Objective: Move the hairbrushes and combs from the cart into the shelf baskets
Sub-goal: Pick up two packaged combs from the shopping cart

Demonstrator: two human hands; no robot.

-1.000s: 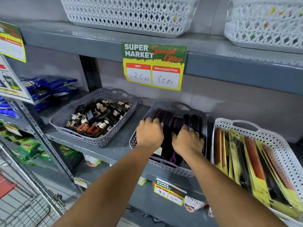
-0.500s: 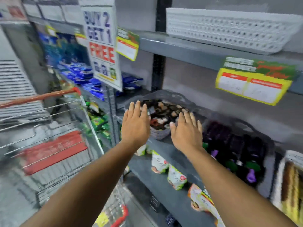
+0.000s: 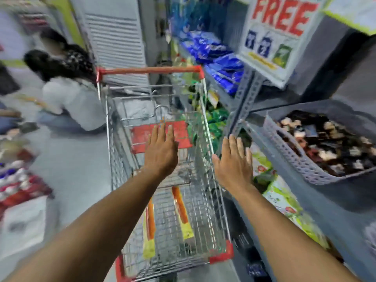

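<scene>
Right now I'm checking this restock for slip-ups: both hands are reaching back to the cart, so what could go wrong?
1. The two packs lie flat on the cart floor, likely awkward to pinch up through the wire.
2. The right hand hangs over the cart's side rail and could knock it.
3. The view is blurred, so the left hand may misjudge its reach.

Bright, even lighting; no hard shadows or glare. Heavy motion blur throughout, worst at left edge. Wide-angle distortion bends frame edges.
</scene>
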